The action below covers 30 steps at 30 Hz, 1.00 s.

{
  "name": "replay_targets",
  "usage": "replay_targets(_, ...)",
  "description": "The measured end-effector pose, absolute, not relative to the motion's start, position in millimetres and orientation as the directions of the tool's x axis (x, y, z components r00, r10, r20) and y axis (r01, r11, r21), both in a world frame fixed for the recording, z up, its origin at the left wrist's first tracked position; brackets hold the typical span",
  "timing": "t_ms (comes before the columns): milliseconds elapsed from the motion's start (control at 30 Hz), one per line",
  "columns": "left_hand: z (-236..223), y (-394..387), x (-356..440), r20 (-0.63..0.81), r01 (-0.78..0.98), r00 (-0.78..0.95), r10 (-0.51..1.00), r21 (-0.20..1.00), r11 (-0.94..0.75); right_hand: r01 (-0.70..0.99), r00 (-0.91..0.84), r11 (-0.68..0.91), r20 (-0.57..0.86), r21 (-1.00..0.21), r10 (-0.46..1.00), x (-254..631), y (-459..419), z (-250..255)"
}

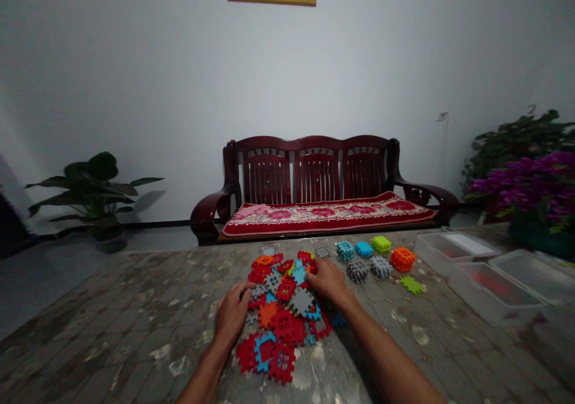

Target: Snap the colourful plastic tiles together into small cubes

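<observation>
A heap of interlocking toy tiles with notched edges, in red, grey, blue and orange (283, 323), lies on the table. My left hand (232, 311) rests at the heap's left edge, thumb and fingers apart, beside a few grey tiles (258, 292). Over the heap's upper right, my right hand (330, 281) has its thumb and fingertips closed at the edge of a light blue tile (299, 272). My own fingers partly hide that contact. Right of this hand stand several sorted stacks of tiles, among them an orange stack (403, 259) and a dark grey stack (358, 270).
A single green tile (412, 285) lies near the stacks. Clear plastic boxes (498, 293) stand on the right of the patterned table (148, 314), with purple flowers (530, 182) behind them. Beyond the table is a wooden bench (314, 158); a potted plant (96, 182) stands left.
</observation>
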<state>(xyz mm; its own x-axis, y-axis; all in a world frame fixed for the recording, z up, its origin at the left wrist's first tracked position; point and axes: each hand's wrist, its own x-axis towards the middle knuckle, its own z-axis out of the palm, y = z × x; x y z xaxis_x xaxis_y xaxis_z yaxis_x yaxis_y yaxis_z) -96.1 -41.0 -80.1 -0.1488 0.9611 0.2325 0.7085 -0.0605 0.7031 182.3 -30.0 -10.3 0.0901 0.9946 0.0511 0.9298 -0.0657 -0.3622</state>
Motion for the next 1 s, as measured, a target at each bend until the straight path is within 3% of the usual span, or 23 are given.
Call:
replay_targets(133, -83, -39, -98, 0.249, 0.709, -0.15, 0.957, 0.702, -0.071, 0.905, 0.064, -0.003, 0.128, -0.425, 0.99, 188, -35, -16)
replay_targets(267, -86, -36, -101, 0.261, 0.711, -0.14, 0.955, 0.698, -0.087, 0.837, -0.034, 0.187, 0.291, -0.514, 0.956, 213, -34, -27)
replay_targets(367, -88, -35, -103, 0.259, 0.715, -0.146, 0.955, 0.695, -0.079, 0.802, -0.006, 0.251, 0.412, -0.542, 0.911, 257, -30, -29)
replay_targets(633, -88, -33, -104, 0.25, 0.727, -0.145, 0.957, 0.684, -0.069, 0.846, 0.373, -0.128, 0.403, -0.518, 0.836, 419, -31, -10)
replay_targets(767, -92, -31, -107, 0.261, 0.735, -0.148, 0.954, 0.674, -0.07, 0.861, 0.419, -0.235, 0.366, -0.452, 0.831, 455, -29, -11)
replay_targets(1000, -97, -29, -109, 0.277, 0.722, -0.139, 0.951, 0.685, -0.094, 0.868, 0.429, -0.286, 0.323, -0.407, 0.844, 464, -20, -18)
